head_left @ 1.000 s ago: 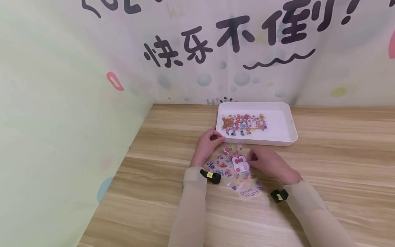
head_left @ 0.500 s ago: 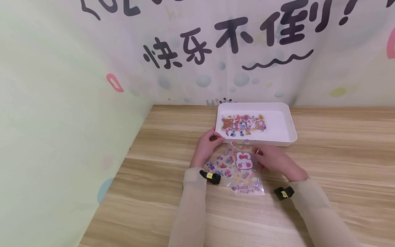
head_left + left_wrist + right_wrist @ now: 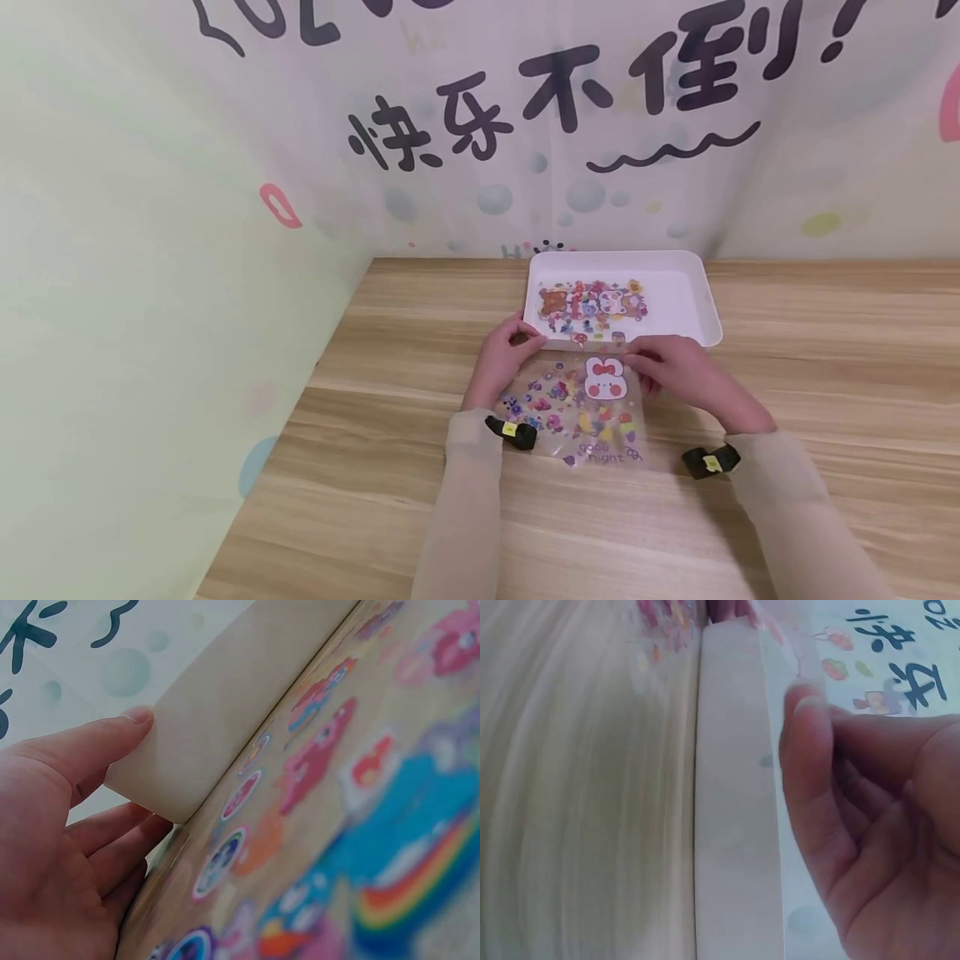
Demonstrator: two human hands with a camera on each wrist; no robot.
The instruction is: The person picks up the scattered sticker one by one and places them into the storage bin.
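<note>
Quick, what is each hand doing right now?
Left hand: pinches the far left corner of the clear sticker sheet.
Right hand: pinches the sheet's far right corner.

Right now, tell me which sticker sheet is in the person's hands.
The sheet with the white bunny, lying on the table in front of the tray. Both hands pinch its far corners. The other sheet lies untouched inside the white tray.

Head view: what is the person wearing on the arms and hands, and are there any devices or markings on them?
Both arms are covered to the wrist by thin, semi-sheer beige sleeves. The left hand and right hand are bare, with no gloves or rings visible. A small black device with a yellow mark is strapped at each wrist: the left wrist unit and the right wrist unit. No cables show.
</note>
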